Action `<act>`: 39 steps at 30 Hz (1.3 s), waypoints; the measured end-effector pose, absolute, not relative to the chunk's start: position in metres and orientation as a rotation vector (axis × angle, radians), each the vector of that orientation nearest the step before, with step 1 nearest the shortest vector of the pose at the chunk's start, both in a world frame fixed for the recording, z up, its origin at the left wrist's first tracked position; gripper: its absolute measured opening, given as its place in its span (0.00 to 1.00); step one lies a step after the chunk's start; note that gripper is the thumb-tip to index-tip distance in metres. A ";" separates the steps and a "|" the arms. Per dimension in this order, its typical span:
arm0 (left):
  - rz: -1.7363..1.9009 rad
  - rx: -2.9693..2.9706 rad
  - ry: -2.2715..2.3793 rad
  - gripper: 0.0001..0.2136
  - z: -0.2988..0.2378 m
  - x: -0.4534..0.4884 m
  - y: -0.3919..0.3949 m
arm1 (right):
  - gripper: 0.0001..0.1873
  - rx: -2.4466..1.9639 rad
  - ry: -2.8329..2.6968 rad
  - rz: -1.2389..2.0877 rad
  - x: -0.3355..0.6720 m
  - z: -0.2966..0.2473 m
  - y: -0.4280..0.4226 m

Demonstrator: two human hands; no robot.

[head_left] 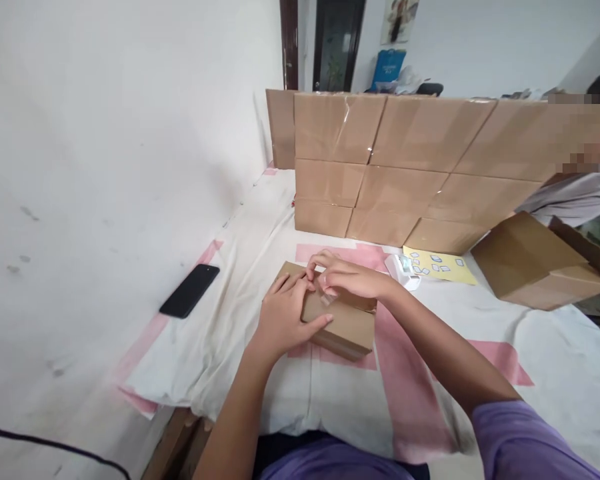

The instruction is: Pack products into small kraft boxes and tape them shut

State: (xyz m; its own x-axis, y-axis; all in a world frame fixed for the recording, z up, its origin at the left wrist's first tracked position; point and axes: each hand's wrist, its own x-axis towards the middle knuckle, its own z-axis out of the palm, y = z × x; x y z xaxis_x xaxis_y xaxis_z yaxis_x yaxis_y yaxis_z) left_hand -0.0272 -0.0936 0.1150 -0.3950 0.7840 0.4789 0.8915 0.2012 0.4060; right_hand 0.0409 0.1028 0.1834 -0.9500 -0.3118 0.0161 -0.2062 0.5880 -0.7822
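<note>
In front of the cardboard wall (410,143), the spread left hand (284,315) steadies a small box (351,328), and the curled right hand (349,275), maybe pinching, I can't tell, seems to be sticking clear tape (328,301) that needs pressing flat.

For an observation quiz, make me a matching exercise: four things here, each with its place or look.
Column one
1. smartphone
2. small cardboard box
3. yellow sheet
4. blue bag

Column two
A. beyond the cardboard partition
B. beneath the left hand and right hand
C. black, near the white wall
D. marked with small drawings

Pairs: 1-C, 2-B, 3-D, 4-A
</note>
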 end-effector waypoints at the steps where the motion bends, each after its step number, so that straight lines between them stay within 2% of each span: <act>1: -0.983 -1.603 -2.293 0.24 0.114 -0.027 -0.093 | 0.16 -0.451 2.684 -1.310 0.040 0.180 0.104; 7: -1.001 -1.492 -2.288 0.25 0.110 -0.023 -0.091 | 0.14 -0.482 2.675 -1.373 0.042 0.166 0.111; 19: -0.884 -1.275 -2.184 0.23 0.103 -0.009 -0.087 | 0.14 -0.552 2.851 -1.146 0.042 0.163 0.106; 26: -0.870 -1.281 -2.148 0.13 0.097 -0.005 -0.087 | 0.12 -0.570 2.892 -1.109 0.042 0.157 0.105; 30: -0.879 -1.186 -2.172 0.14 0.093 0.000 -0.087 | 0.13 -0.606 2.877 -1.117 0.042 0.156 0.107; 33: -0.907 -1.089 -2.154 0.18 0.082 0.004 -0.087 | 0.13 -0.600 2.884 -1.081 0.042 0.157 0.107; 36: -0.958 -1.076 -1.985 0.22 0.068 0.006 -0.085 | 0.15 -0.610 2.901 -1.038 0.043 0.157 0.106; 39: -0.990 -1.156 -1.794 0.21 0.059 0.005 -0.082 | 0.16 -0.626 2.908 -1.018 0.043 0.157 0.106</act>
State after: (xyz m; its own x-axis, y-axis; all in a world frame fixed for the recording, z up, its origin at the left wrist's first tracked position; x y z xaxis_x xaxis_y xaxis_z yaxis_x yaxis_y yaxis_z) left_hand 0.0052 -0.0818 0.0594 -0.2928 0.3398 0.8938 0.9374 0.2863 0.1982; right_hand 0.0431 0.1062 0.1568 -0.9208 -0.3675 0.1311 -0.3690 0.7110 -0.5985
